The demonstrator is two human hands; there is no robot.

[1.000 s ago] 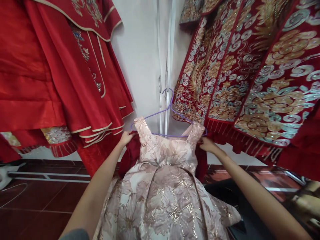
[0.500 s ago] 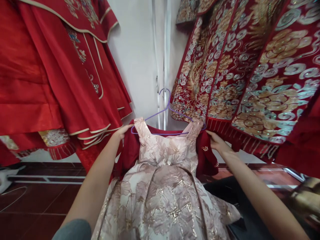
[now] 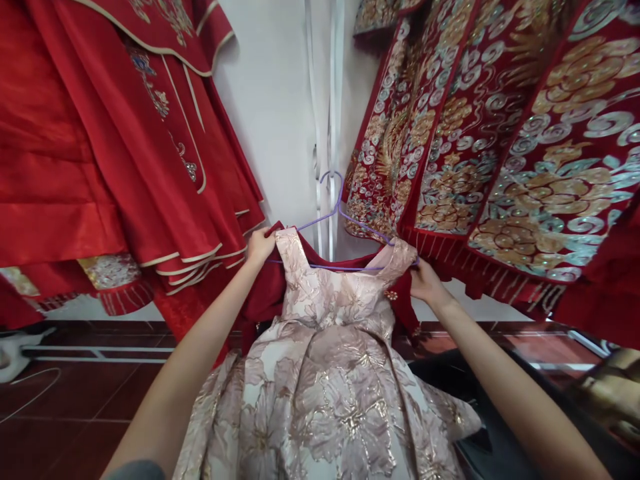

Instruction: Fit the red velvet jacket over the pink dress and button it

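Pale pink sleeveless dress, gold floral brocade, hangs front-facing on a thin purple wire hanger, straps over both hanger ends, full skirt spreading downward. Dark red garment lies behind it, draped on the same hanger, showing at both shoulders.

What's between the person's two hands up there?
In the head view, the pink dress on its purple hanger spans between left hand and right hand.

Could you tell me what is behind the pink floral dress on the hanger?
A dark red garment lies behind the pink floral dress, showing past both shoulders, where the left hand and right hand grip it. The dress covers its middle and lower part.
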